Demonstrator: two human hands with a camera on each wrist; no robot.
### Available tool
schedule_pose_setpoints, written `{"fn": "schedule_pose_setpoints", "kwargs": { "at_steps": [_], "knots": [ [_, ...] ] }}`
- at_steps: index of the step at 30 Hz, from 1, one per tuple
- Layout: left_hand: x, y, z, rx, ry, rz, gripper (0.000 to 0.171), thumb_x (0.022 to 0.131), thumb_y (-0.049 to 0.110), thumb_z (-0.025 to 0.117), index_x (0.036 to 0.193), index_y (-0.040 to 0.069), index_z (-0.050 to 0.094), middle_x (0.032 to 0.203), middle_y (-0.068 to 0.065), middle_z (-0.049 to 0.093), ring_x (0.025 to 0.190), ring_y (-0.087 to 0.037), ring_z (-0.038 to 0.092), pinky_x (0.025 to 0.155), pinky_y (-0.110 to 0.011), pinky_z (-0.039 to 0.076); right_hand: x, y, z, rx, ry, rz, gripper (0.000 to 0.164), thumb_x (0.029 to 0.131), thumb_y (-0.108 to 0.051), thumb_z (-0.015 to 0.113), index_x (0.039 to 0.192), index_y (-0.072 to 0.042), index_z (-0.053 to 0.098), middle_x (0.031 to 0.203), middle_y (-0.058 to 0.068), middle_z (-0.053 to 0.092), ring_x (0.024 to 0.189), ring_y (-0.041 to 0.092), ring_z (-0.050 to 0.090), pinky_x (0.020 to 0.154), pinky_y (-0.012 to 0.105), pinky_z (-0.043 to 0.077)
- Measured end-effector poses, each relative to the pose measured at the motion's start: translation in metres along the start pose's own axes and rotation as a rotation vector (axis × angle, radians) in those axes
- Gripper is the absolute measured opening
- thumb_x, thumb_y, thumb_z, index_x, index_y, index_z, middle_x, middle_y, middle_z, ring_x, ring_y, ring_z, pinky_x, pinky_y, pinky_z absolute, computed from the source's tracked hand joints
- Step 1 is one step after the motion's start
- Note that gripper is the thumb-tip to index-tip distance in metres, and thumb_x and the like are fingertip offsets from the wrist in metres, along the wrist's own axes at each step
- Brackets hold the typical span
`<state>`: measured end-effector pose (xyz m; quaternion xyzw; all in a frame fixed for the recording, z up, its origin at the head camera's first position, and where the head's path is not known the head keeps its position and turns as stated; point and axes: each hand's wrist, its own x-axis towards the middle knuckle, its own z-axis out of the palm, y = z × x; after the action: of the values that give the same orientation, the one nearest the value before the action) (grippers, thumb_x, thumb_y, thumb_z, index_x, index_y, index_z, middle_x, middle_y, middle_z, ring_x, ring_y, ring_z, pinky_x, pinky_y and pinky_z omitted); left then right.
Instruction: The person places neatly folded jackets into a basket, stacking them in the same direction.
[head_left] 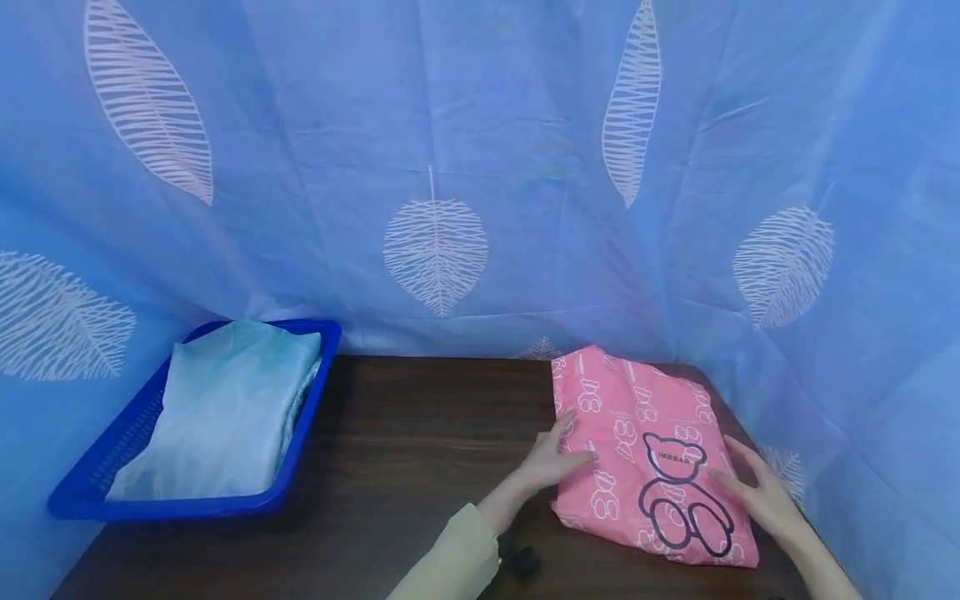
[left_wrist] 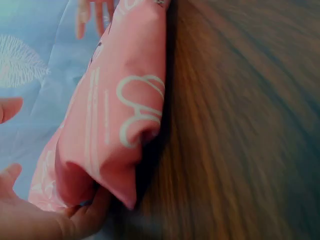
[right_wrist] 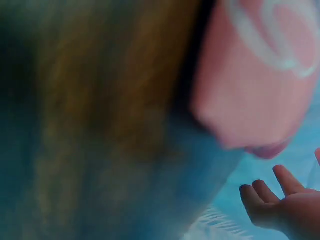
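A pink plastic mailing bag (head_left: 615, 450), printed with white outlines and a dark bear figure, lies plump on the right of the table. My left hand (head_left: 553, 460) touches its left side, fingers spread and thumb over the edge. In the left wrist view, fingers of the left hand (left_wrist: 45, 215) reach around a folded corner of the bag (left_wrist: 110, 110). On the other side my right hand (head_left: 765, 492) has its fingers loosely extended at the bag's right edge. The right wrist view shows the right hand (right_wrist: 280, 200) with fingers spread, apart from the bag (right_wrist: 255, 85).
A blue plastic basket (head_left: 302, 433) stands at the table's left, holding folded pale teal-and-white cloth (head_left: 217, 417). The dark wooden table (head_left: 420, 450) lies between basket and bag. A blue leaf-patterned curtain (head_left: 525, 250) hangs behind and at both sides.
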<state>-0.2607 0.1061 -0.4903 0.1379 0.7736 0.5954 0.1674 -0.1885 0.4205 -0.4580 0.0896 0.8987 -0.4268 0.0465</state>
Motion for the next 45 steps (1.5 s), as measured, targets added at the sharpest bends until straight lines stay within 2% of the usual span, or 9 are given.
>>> {"fn": "schedule_pose_setpoints", "kwargs": {
  "at_steps": [5,10,17,22,27,32,37,41,45],
  "knots": [
    [0.008,-0.002,0.001,-0.057,-0.046,-0.050,0.075,0.082,0.035,0.074,0.148,0.034,0.039,0.152,-0.013,0.030,0.143,-0.044,0.014,0.106,-0.068,0.028,0.008,0.011,-0.001,0.095,-0.097,0.081,0.090,0.099,-0.044,0.051,0.155,-0.002,-0.005,0.156,0.035,-0.001,0.139,0.058,0.005,0.107,0.070,0.018],
    [0.014,0.001,-0.006,-0.164,-0.157,-0.079,0.068,0.083,0.029,0.075,0.144,0.031,0.045,0.147,-0.008,0.036,0.132,-0.036,0.037,0.102,-0.056,0.042,0.014,0.016,0.001,0.186,-0.173,0.081,0.086,0.099,-0.037,0.054,0.156,-0.005,-0.002,0.157,0.034,-0.005,0.141,0.056,0.003,0.110,0.067,0.018],
    [0.021,-0.004,-0.003,-0.176,-0.267,-0.057,0.071,0.084,0.026,0.075,0.146,0.034,0.042,0.136,-0.001,0.044,0.115,-0.023,0.053,0.091,-0.040,0.053,0.018,0.022,-0.003,0.265,-0.237,0.074,0.082,0.098,-0.030,0.056,0.157,-0.007,0.004,0.156,0.033,0.000,0.135,0.047,0.028,0.086,0.023,0.049],
    [0.022,-0.011,0.006,-0.224,-0.226,-0.066,0.072,0.083,0.026,0.076,0.145,0.043,0.043,0.130,-0.002,0.050,0.105,-0.022,0.060,0.089,-0.041,0.054,0.019,0.019,0.000,0.293,-0.259,0.093,0.082,0.098,-0.027,0.056,0.157,-0.010,0.003,0.155,0.033,0.001,0.127,0.037,0.042,0.087,0.027,0.052],
    [0.021,-0.013,0.012,-0.174,-0.175,-0.048,0.078,0.081,0.024,0.078,0.145,0.046,0.040,0.137,0.000,0.047,0.119,-0.026,0.052,0.096,-0.047,0.049,0.019,0.016,0.004,0.339,-0.267,0.118,0.083,0.098,-0.024,0.056,0.157,-0.013,-0.001,0.154,0.034,0.002,0.120,0.032,0.050,0.088,0.032,0.053],
    [0.019,-0.008,0.015,-0.148,-0.199,-0.010,0.079,0.081,0.022,0.078,0.146,0.046,0.039,0.136,0.005,0.049,0.118,-0.022,0.053,0.092,-0.040,0.052,0.017,0.017,0.008,0.425,-0.274,0.150,0.085,0.098,-0.023,0.057,0.157,-0.018,-0.004,0.142,0.031,0.032,0.101,0.027,0.066,0.085,0.043,0.056],
    [0.017,-0.006,0.016,-0.232,-0.188,-0.017,0.077,0.081,0.016,0.077,0.143,0.045,0.043,0.128,0.005,0.052,0.105,-0.019,0.061,0.084,-0.038,0.056,0.015,0.018,0.008,0.484,-0.300,0.140,0.086,0.099,-0.019,0.056,0.157,-0.021,-0.008,0.124,0.009,0.051,0.097,0.029,0.069,0.084,0.047,0.055],
    [0.017,-0.008,0.017,-0.284,-0.169,-0.027,0.076,0.082,0.012,0.076,0.142,0.046,0.045,0.126,0.003,0.053,0.101,-0.019,0.063,0.083,-0.041,0.057,0.013,0.013,0.011,0.489,-0.275,0.147,0.087,0.098,-0.017,0.057,0.157,-0.022,-0.006,0.133,0.023,0.045,0.098,0.028,0.068,0.085,0.047,0.055],
    [0.017,-0.011,0.019,-0.277,-0.145,-0.041,0.077,0.081,0.012,0.076,0.142,0.048,0.044,0.128,0.004,0.052,0.102,-0.019,0.062,0.083,-0.040,0.057,0.010,0.008,0.016,0.462,-0.232,0.139,0.087,0.097,-0.015,0.058,0.158,-0.024,-0.004,0.148,0.036,0.018,0.100,0.024,0.067,0.085,0.045,0.056]
  ]
}}
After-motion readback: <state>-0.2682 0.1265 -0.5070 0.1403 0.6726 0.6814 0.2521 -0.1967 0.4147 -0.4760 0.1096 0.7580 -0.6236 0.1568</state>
